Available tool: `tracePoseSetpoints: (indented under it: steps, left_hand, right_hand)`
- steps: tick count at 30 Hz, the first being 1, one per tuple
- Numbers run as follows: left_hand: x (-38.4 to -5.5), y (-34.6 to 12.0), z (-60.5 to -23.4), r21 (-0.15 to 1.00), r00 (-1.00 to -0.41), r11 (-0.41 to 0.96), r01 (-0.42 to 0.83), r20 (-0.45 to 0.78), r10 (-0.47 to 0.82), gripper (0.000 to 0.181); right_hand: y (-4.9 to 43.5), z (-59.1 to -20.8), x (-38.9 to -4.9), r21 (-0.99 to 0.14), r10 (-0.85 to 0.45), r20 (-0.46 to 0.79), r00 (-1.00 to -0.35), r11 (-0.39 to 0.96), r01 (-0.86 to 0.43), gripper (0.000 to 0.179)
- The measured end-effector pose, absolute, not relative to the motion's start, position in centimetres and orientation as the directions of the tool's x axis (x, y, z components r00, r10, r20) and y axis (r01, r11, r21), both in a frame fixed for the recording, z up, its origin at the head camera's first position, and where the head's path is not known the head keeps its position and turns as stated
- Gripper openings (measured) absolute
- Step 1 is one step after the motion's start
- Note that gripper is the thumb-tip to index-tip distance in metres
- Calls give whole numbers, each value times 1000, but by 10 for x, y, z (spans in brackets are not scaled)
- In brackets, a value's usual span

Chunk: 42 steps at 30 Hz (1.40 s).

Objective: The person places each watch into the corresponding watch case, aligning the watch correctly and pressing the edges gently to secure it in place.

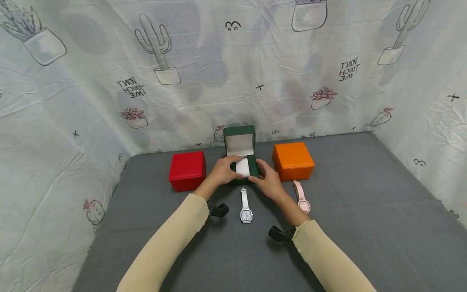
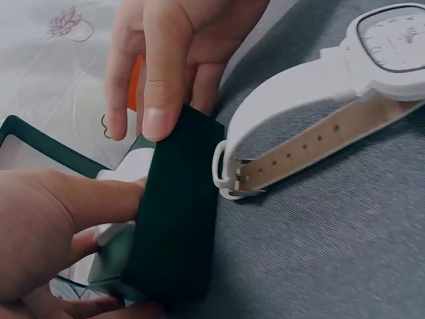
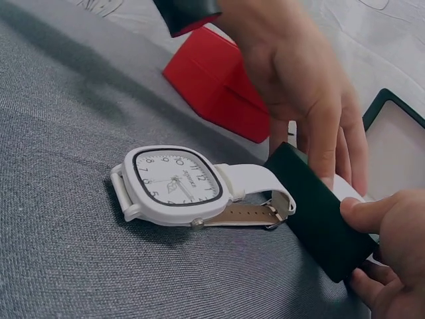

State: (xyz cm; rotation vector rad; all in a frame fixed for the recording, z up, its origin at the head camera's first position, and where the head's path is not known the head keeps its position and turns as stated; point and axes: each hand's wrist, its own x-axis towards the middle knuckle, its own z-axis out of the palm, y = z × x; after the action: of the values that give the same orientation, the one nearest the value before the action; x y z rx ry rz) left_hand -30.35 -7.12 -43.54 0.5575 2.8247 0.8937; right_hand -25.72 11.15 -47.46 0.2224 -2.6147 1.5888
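Note:
The green watch box (image 1: 238, 130) stands with its lid raised, pale inside. A white cushion (image 1: 242, 167) sits in its base. My left hand (image 1: 223, 170) pinches the cushion, index finger at its far end and thumb at its near end. At the box's right side, my right hand (image 1: 270, 181) grips the base, thumb on the front edge and fingers along the side. Just in front of the box lies a white watch (image 1: 246, 215) with a square face up; its buckled strap end reaches close to the box's front wall (image 2: 179, 219).
A closed red box (image 1: 187, 170) stands left of the green one, and a closed orange box (image 1: 293, 160) to the right. Near the orange box lies a pink watch (image 1: 304, 206). Behind the grey table (image 1: 365, 227) hangs a cactus-print cloth (image 1: 219, 48).

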Motion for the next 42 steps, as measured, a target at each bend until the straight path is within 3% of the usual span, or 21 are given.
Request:
tracePoseSetpoints:
  steps: [10,20,32,42]
  left_hand:
    - [-302,-70,-435,510,-912,783,356,6,411,63]
    - [-293,-67,-429,492,-913,778,391,99,396,60]
    - [-287,-74,-416,556,-911,734,391,122,393,62]
    - [-272,-90,-416,675,-910,632,381,154,384,65]
  right_hand:
    - [107,-472,-255,-876,-65,148,-987,454,-161,67]
    - [104,-475,-254,-880,-52,123,-991,455,-134,67]
    - [107,-479,-256,-884,-41,127,-991,449,-132,66]
    - [110,-471,-244,-880,-35,186,-982,438,-182,61]
